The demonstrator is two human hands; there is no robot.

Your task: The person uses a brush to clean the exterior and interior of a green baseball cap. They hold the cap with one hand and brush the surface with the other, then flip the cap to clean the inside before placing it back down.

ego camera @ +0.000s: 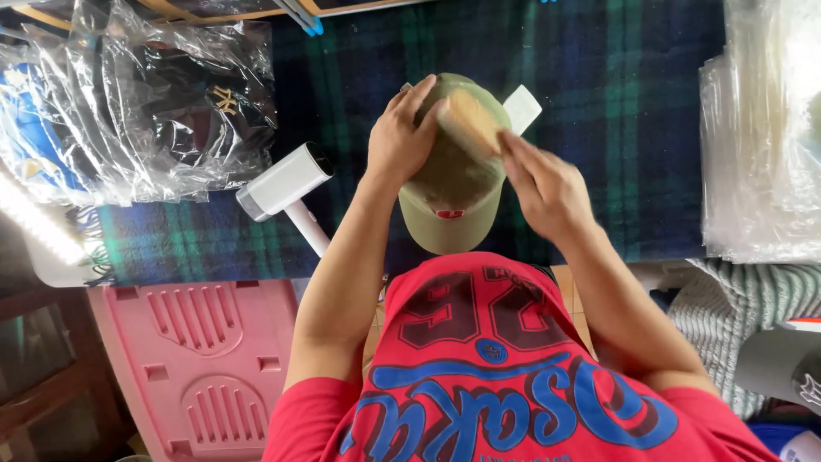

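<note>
Olive cap (449, 184) sits crown-up on the plaid-covered counter (616, 111), brim toward the person, right under both hands. Left hand (402, 137) is laid on the crown's left side, fingers (416, 92) held close together and curved over the top, steadying it. Right hand (543, 184) grips a pale wooden brush (469, 120), fingers wrapped along its back and closed on it, bristle face against the crown just beside the left fingertips. Motion blur on the right hand.

Handling judgement: cap looks light, soft fabric, crown likely dents if squeezed; brim stiffer, so the brim edge below the left wrist or the crown's sides are the safest places to take hold. Not slippery, not fragile. Brush looks rigid and light; its long sides are the natural grip.

Away from the left fingers: white handheld appliance (286, 184) lying on the counter, farther out bagged caps (162, 94) in clear plastic. Beyond the right fingers: white tag or card (523, 107) poking out behind the cap, stack of clear plastic bags (757, 137) at the far side. Pink stool (201, 359) below the counter edge.
</note>
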